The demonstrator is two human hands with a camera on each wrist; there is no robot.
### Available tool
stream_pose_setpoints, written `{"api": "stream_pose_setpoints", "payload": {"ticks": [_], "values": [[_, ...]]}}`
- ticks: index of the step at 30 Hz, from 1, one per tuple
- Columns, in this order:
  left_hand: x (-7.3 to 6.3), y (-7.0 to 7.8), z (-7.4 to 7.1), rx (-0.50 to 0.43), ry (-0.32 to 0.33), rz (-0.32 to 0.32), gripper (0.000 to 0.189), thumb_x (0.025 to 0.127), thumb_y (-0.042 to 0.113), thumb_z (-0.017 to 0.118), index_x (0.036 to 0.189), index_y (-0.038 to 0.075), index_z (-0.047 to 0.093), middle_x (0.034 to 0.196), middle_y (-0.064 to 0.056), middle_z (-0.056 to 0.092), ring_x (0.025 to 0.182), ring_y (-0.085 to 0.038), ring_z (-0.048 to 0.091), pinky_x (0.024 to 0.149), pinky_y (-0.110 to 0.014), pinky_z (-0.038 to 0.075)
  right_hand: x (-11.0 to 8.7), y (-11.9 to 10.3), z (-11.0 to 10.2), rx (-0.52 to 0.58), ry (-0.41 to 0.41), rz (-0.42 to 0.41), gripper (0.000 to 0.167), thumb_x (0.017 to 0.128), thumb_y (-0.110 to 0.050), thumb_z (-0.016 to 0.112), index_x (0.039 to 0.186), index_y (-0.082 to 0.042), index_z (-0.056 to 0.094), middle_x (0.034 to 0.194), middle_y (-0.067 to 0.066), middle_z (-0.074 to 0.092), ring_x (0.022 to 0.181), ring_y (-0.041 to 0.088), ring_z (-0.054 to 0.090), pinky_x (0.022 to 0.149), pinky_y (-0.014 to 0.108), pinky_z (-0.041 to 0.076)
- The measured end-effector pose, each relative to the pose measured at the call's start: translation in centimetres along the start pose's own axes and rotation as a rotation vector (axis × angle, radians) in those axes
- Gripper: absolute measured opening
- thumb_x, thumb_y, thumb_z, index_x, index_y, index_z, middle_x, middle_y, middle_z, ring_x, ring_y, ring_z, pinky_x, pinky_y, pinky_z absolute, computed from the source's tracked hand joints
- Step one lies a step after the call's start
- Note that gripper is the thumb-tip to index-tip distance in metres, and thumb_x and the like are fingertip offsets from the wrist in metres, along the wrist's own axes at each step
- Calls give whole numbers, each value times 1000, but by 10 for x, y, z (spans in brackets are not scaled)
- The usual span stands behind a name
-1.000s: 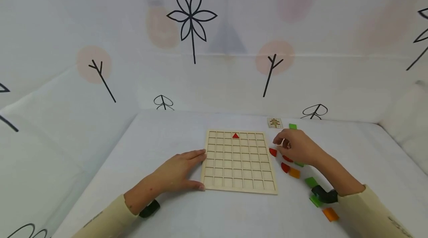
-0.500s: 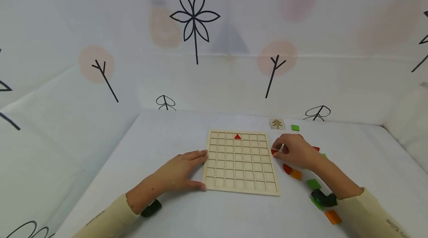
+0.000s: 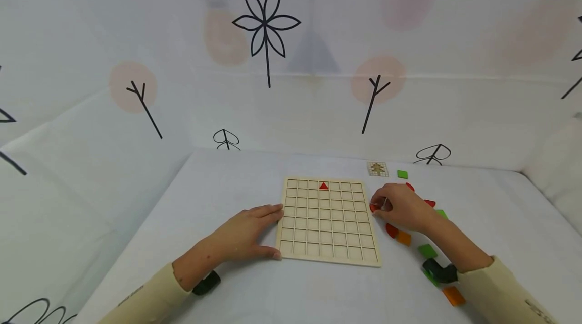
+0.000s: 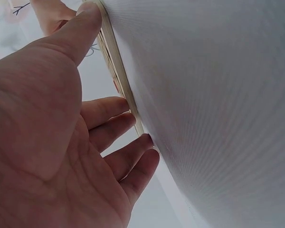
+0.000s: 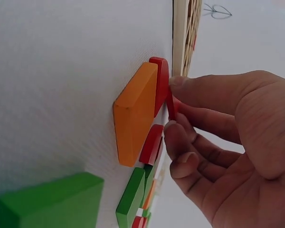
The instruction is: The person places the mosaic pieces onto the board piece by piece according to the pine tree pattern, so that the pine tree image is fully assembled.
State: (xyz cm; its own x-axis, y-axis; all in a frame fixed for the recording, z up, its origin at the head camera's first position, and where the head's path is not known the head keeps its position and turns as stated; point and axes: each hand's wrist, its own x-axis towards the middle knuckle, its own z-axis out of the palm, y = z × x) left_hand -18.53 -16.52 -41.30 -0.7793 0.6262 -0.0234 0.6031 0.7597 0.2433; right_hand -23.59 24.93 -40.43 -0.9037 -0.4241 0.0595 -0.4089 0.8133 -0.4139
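A square wooden grid board (image 3: 326, 259) lies on the white table, a red triangle (image 3: 324, 186) in its far row. At its left edge is my left hand (image 3: 241, 235), fingers extended, fingertips touching the side and thumb at the near corner. The left wrist view shows those fingertips (image 4: 143, 138) along the board's rim. Just off the board's right edge, my right hand (image 3: 402, 206) pinches a small red quarter-round block (image 5: 170, 105) between thumb and fingers. Beside it, another red curved block (image 5: 161, 85) lies against an orange block (image 5: 135, 114).
Several green, red and orange blocks trail along the table's right side, among them a green block (image 3: 427, 251) and an orange block (image 3: 453, 295). A small tree-pattern card (image 3: 377, 169) lies behind the board, with a green block (image 3: 402, 174) next to it.
My right hand has come down from above the blocks and its fingers have closed on the red quarter-round block. The left hand keeps its place at the board.
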Motion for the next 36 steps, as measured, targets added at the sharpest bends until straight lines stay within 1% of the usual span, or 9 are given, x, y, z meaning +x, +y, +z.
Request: {"api": "stream_pose_setpoints", "payload": {"ticks": [5,12,20,26,31,33,36], "values": [[0,-1,0,3,2,7,95,90,64,77,163,15,43,171,0,37,156,-26,37,121,-52,37,-1,1,0,16,-2,7,15,90,-12,85,102,-10,76,91,-4,64,82,13,58,73,29,54],[0,0,-1,7,5,14,95,89,64,77,163,14,44,170,-1,38,156,-27,38,121,-51,38,0,3,1,37,-10,10,15,90,-9,83,100,-12,72,91,-4,64,84,14,59,76,29,56],[0,0,0,-7,3,5,96,88,64,78,163,14,44,171,-1,38,156,-28,38,121,-52,37,1,2,0,60,-25,25,10,92,-9,79,96,-15,72,84,-6,63,79,14,58,70,28,53],[0,0,1,-10,8,-1,95,88,64,78,163,15,44,171,0,38,156,-27,37,121,-53,37,0,1,-1,84,-17,0,11,94,-6,76,101,-13,73,88,-6,64,82,14,57,74,27,52],[0,-1,2,-7,11,0,95,89,65,77,163,15,44,171,0,37,156,-27,37,121,-53,37,0,2,-2,95,9,-73,18,94,-1,71,108,-12,76,87,-5,61,76,14,54,66,26,49],[0,-1,2,-6,10,-1,95,88,66,77,163,16,45,171,0,38,156,-27,37,121,-52,37,0,2,-3,89,24,-99,20,94,0,71,108,-13,77,87,-5,61,74,13,53,64,27,48],[0,-1,1,-9,6,-2,95,89,67,76,163,16,44,171,0,37,156,-26,37,121,-52,37,1,0,-4,75,43,-105,21,94,1,70,104,-16,78,87,-7,61,76,13,53,65,27,48]]}}
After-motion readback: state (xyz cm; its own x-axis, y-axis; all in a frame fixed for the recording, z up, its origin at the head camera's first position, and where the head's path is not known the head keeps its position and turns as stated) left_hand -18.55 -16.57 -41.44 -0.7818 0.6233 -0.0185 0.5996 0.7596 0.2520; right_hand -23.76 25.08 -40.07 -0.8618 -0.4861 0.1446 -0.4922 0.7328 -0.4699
